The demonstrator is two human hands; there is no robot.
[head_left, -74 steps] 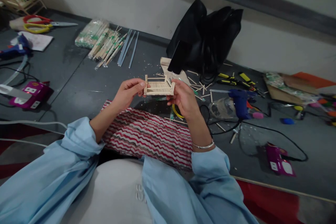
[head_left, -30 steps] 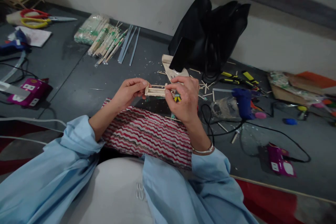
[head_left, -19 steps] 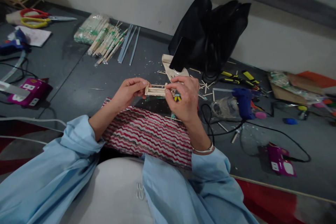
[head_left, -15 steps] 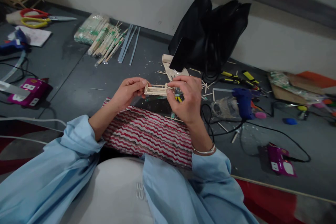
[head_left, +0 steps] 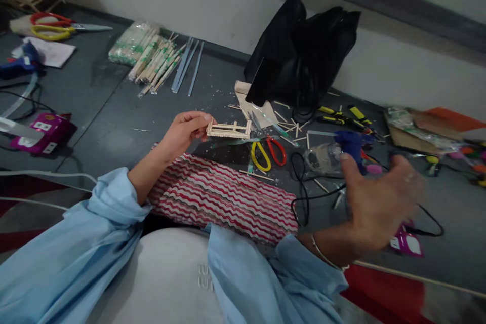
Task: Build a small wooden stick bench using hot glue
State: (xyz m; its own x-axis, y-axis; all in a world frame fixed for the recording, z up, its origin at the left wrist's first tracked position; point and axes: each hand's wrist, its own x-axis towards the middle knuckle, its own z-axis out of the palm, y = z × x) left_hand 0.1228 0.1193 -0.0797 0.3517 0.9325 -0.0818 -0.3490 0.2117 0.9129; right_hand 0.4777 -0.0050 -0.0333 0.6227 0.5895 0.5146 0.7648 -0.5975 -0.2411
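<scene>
Between the thumb and fingers of my left hand [head_left: 186, 130] is the left end of a small frame of thin wooden sticks [head_left: 229, 130], held up over the table. My right hand [head_left: 383, 197] is off to the right, holding nothing, its thumb and fingers apart and slightly smeared by motion. Just beyond it lies a blue glue gun [head_left: 350, 148] with a black cord. Scissors with one yellow and one red handle [head_left: 270, 154] lie below the frame's right end. A striped red and white cloth [head_left: 224, 197] is spread in front of me.
Paper-wrapped stick bundles [head_left: 157, 63] and grey strips [head_left: 186, 66] lie at the back left. A black bag [head_left: 304, 55] leans on the wall, a dark phone [head_left: 261, 81] before it. Purple boxes [head_left: 43, 134] stand at the left and, partly hidden, the right. Loose sticks [head_left: 296, 126] lie scattered.
My right hand has let go of the stick frame and swung right toward the glue gun, uncovering the scissors. My left hand still holds the frame in nearly the same place.
</scene>
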